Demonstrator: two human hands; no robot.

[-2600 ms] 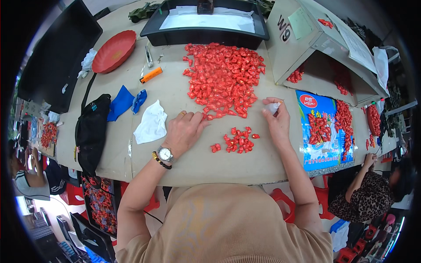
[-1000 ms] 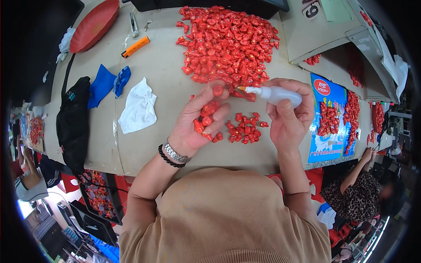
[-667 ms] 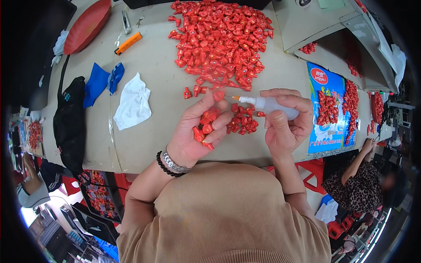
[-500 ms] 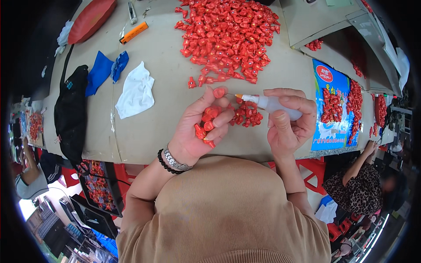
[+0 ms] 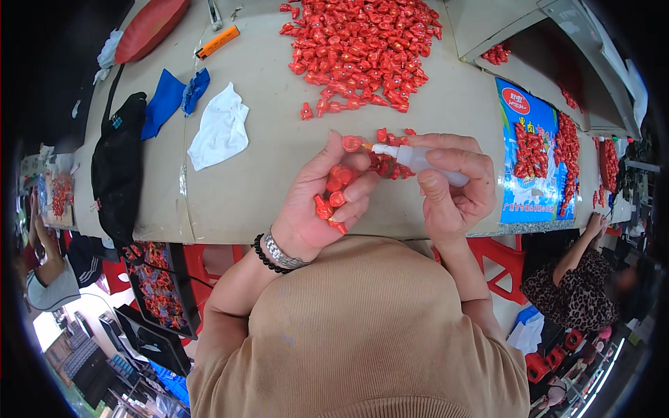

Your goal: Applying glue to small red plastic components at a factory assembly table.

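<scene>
Several small glossy red plastic pieces (image 5: 339, 178) lie in the curled fingers of my left hand (image 5: 311, 191). One more red piece (image 5: 352, 143) is pinched between that thumb and forefinger, its round face up. From the right, my right hand (image 5: 460, 184) grips a translucent white squeeze bottle (image 5: 435, 166), tilted on its side. Its narrow nozzle points left and meets or nearly meets the pinched piece; I cannot tell whether they touch. A small cluster of red pieces (image 5: 387, 167) sits on the table behind the nozzle, partly hidden.
A big heap of red pieces (image 5: 362, 52) covers the table's far middle. At left lie a white cloth (image 5: 219, 129), blue cloth (image 5: 164, 104), black bag (image 5: 118, 171) and orange cutter (image 5: 217, 42). A blue printed sheet (image 5: 519, 198) with red pieces lies right. A co-worker (image 5: 575, 285) sits beyond it.
The bottle has moved left and its nozzle has come up to the pinched red piece. My left hand keeps its hold on the red pieces. The view has shifted slightly.
</scene>
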